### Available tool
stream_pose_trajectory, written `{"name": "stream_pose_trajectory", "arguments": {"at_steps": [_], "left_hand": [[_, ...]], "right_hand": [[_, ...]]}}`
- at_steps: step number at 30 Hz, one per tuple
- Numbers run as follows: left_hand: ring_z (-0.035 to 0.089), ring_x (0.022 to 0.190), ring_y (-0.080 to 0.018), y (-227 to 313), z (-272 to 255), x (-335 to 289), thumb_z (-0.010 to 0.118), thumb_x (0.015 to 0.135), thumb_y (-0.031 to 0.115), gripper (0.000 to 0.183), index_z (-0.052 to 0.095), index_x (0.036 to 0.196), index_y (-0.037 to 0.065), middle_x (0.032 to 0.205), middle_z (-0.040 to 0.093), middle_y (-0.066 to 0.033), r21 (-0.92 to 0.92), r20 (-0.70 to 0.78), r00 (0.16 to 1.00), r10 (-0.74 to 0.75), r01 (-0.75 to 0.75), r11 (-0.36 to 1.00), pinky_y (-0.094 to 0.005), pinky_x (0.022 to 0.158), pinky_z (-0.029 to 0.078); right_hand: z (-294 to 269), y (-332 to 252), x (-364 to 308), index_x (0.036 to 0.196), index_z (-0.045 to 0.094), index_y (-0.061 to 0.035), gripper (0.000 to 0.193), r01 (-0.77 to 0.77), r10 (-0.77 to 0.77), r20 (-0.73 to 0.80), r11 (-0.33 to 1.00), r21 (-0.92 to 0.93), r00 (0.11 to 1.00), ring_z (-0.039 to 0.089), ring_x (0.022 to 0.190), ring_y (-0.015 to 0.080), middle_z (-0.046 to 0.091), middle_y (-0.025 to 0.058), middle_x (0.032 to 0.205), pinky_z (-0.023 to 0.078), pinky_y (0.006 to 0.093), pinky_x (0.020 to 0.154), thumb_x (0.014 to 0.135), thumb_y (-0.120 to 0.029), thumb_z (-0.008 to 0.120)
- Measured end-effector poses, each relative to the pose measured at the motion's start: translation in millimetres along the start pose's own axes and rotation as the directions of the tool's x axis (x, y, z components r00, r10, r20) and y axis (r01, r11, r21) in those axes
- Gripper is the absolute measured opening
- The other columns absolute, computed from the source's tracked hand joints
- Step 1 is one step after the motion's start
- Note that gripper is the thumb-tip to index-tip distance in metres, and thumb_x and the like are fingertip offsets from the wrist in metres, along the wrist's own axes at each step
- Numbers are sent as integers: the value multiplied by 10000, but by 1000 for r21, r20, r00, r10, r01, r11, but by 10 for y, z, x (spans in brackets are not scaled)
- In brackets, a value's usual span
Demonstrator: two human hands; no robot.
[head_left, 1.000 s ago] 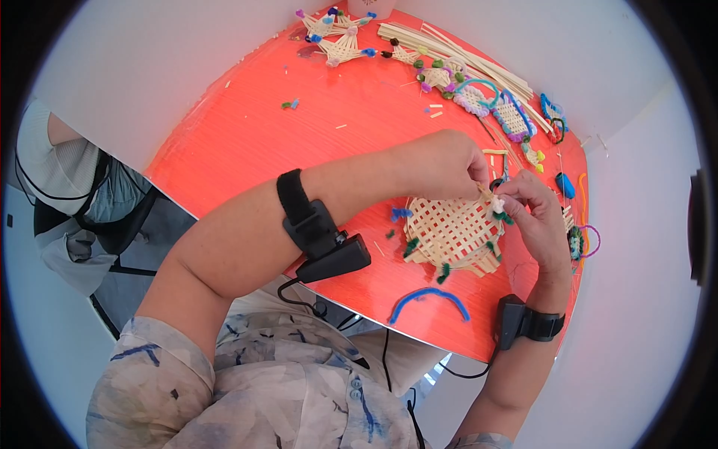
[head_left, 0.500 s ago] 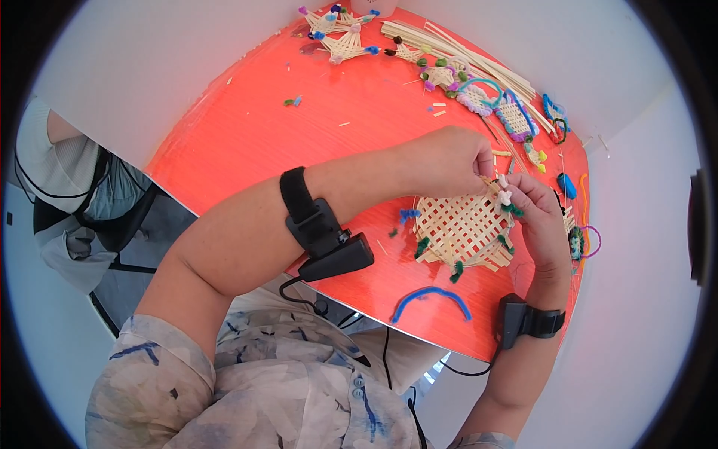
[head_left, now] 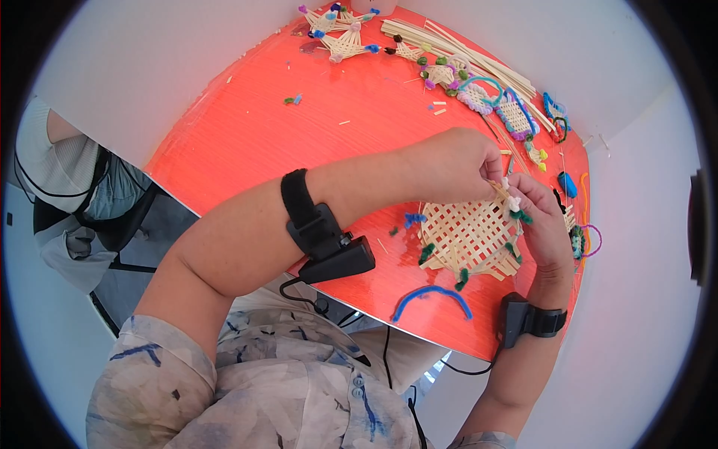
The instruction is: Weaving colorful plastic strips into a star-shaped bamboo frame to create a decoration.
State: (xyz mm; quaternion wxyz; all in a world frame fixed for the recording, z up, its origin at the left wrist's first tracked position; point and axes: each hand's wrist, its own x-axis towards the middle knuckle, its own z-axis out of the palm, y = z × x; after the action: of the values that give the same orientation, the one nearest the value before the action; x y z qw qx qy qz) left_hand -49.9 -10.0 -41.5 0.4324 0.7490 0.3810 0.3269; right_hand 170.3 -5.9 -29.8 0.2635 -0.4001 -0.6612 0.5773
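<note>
Head view. The woven mat (head_left: 473,233) sat right of centre in the frame, over the red table (head_left: 247,150); whether it lay flat or was tipped up at the worked corner could not be told.

Change over the last second: mat had shifted a little to the right. Both hands had stayed at its upper-right corner. A second bit of the white fuzzy wire (head_left: 514,203) now showed above the first, between the hands; at the start only one tuft had been clear.

Left hand (head_left: 470,166): came over from the left, wrist bent, fingers pinching the pale strip ends (head_left: 496,188) at that corner. Right hand (head_left: 541,218): thumb and fingers drawn together on the white wire; exact contact partly hidden.

Reading: the shift looked like the mat being carried along by handling at the corner. Judged that wire and strip ends were being worked together there; from this view, could not tell whether the wire was secured.

Other edges of mat: blue twist (head_left: 414,220) at left, dark green tuft (head_left: 461,280) at the bottom. Blue fuzzy arc (head_left: 432,298), lower centre, unmoved and untouched. Woven star (head_left: 345,46) near top of frame, apart from the hands.
</note>
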Motion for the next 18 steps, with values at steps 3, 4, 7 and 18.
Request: {"name": "stream_pose_trajectory", "arguments": {"at_steps": [3,4,7,18], "left_hand": [[639,789,-144,4,5,-4,711,800,186,202,671,909,21,824,670,-67,-14,1,1000,-12,12,1000,-301,723,503],[639,789,-144,3,5,-3,711,800,186,202,671,909,21,824,670,-67,-14,1,1000,-12,12,1000,-301,723,503],[638,780,-143,5,1,-5,708,800,183,199,670,907,19,819,667,-66,-2,-5,1000,-2,2,1000,-299,708,503],[635,732,-144,30,12,-11,697,811,179,205,689,912,0,785,669,-72,1,-8,1000,-19,19,1000,-299,676,504]], "right_hand": [[-5,11,-10,1022,639,-30,199,-2,2,-9,1000,20,1000,549,786,24,622,-53,871,425,191,714,966,-210,577],[-7,16,-11,1022,639,-30,199,-2,2,-10,1000,20,1000,549,786,24,622,-53,871,425,191,714,966,-210,577],[-15,29,-7,1013,640,-39,182,17,-17,-8,1000,20,1000,542,798,22,618,-59,871,422,193,727,968,-203,575],[-30,18,-24,997,639,-44,171,48,-49,-26,998,-50,998,523,782,20,592,-65,849,415,190,718,974,-194,562]]}}
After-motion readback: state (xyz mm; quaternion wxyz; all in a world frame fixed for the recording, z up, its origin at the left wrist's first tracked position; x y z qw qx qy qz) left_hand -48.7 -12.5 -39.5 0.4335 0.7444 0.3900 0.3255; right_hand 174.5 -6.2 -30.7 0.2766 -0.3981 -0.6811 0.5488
